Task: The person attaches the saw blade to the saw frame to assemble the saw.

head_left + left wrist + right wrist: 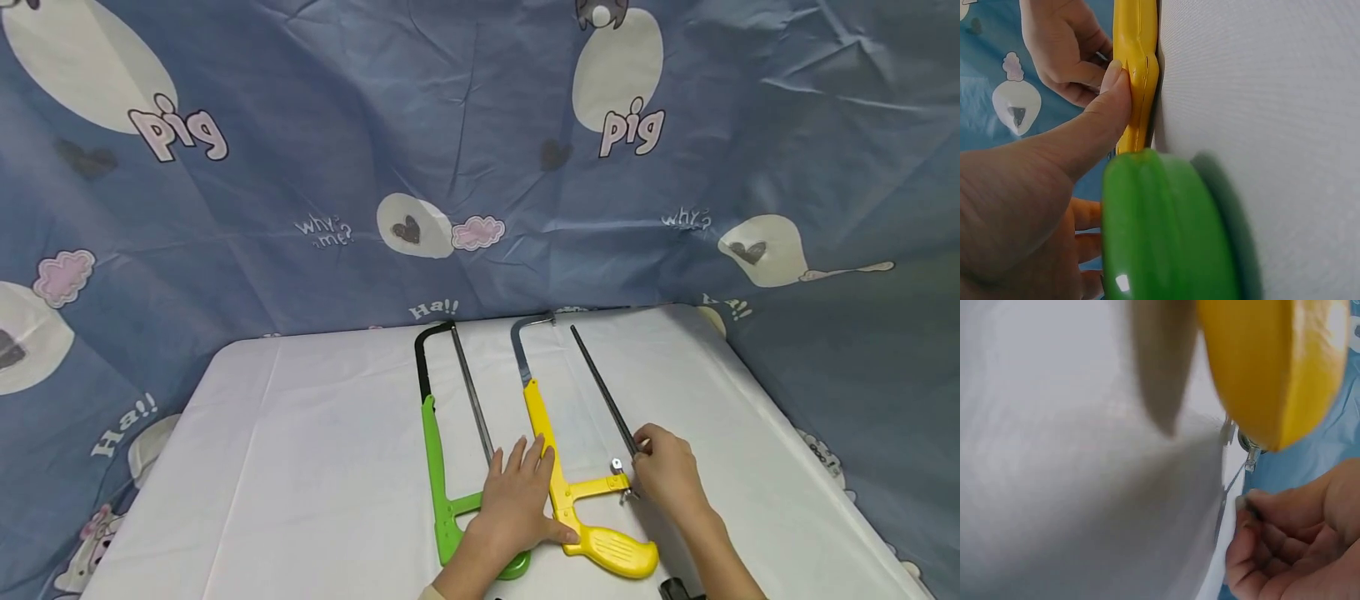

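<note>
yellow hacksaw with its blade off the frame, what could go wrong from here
The right hand pinches only the near end of the black blade, so the far end could swing or slip. Its edge, too small to make out, might nick skin. The left hand reaches across the green hacksaw and might nudge it.

White-covered table (315, 467). On it: green hacksaw (435, 458) left of yellow hacksaw frame (561, 492); black object (672, 588) near right, partly out of view. Dark blade (601, 383) farther right, contact unclear.
</note>
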Available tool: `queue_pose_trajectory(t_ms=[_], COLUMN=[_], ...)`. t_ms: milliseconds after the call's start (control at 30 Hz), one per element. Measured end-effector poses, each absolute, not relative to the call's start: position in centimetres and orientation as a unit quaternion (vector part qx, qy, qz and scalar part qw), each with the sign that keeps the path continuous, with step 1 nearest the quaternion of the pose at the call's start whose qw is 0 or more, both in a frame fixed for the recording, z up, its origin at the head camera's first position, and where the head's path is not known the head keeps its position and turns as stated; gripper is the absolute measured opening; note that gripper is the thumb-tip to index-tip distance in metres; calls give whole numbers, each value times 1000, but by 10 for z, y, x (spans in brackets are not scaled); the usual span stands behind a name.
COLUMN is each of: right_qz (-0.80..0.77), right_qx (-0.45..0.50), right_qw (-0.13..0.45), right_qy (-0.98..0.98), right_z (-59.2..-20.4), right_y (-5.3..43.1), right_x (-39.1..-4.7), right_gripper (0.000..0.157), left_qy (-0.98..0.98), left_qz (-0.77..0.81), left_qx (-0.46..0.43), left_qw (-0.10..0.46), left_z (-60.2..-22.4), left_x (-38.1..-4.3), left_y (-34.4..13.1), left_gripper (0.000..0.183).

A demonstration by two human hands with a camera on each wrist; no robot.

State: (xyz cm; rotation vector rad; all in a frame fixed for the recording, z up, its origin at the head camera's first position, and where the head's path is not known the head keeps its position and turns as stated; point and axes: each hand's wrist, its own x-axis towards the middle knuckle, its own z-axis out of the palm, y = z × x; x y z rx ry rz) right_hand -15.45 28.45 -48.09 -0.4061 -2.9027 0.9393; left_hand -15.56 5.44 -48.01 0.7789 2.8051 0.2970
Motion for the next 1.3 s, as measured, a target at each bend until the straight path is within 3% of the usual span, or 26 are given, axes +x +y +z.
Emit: queue_pose_trajectory(t_ms=[567,1300], right_qz=[468,508], right_qx=[-138,-141], right_qw=[-5,-35], right_qy=[-873,-849], right_z=[-473,-480], right_y=[282,277], right_x=[-164,-172], right_gripper=[26,27], left_qy=[954,955], left_qz=[98,91], left_qx=[262,260], left_qw=[108,112], left_z=[-480,-484], left_x=[-156,-157], left_y=[54,55], left_gripper=[117,117])
